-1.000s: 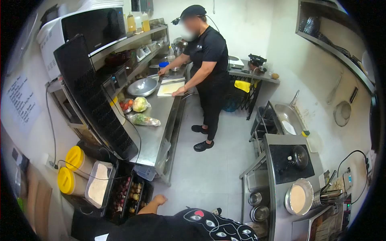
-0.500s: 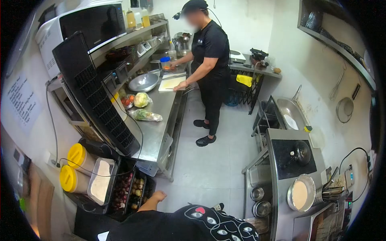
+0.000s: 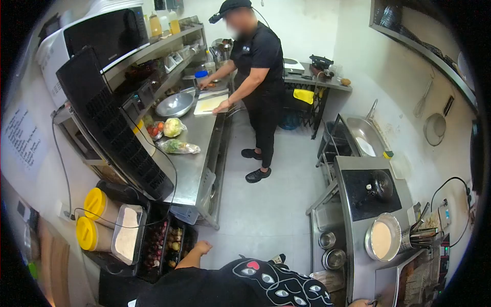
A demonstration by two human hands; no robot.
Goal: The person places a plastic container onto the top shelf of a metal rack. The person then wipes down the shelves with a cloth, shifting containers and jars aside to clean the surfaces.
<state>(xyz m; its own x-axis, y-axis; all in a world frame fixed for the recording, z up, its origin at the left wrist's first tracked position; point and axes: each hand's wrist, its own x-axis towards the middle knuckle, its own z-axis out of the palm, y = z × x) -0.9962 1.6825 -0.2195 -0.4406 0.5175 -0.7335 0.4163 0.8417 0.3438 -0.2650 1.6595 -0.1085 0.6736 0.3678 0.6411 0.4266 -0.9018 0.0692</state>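
My left hand point(image 3: 203, 247) hangs over the floor beside the black bin of onions point(image 3: 174, 244); its fingers look loosely curled and no object shows in them. At the bottom edge, my right hand point(image 3: 361, 303) is only partly in view. It is by the front of the right-hand steel counter point(image 3: 355, 266), close to a small dark curved piece point(image 3: 373, 302); its fingers are mostly cut off. Above it on the counter stands a metal pot point(image 3: 382, 238) of pale beige liquid.
Across the aisle a co-worker point(image 3: 255, 66) stands at the steel table point(image 3: 190, 176), one hand on a white cutting board point(image 3: 208, 105), the other near a blue-lidded jar point(image 3: 201, 75). Wrapped lettuce point(image 3: 174, 127) and a steel bowl point(image 3: 175, 104) lie there. A covered black pan point(image 3: 380, 187) sits on the cooktop.
My right hand has come into view at the bottom edge by the right counter. The view has shifted slightly. The co-worker's hand has moved back from the blue-lidded jar.
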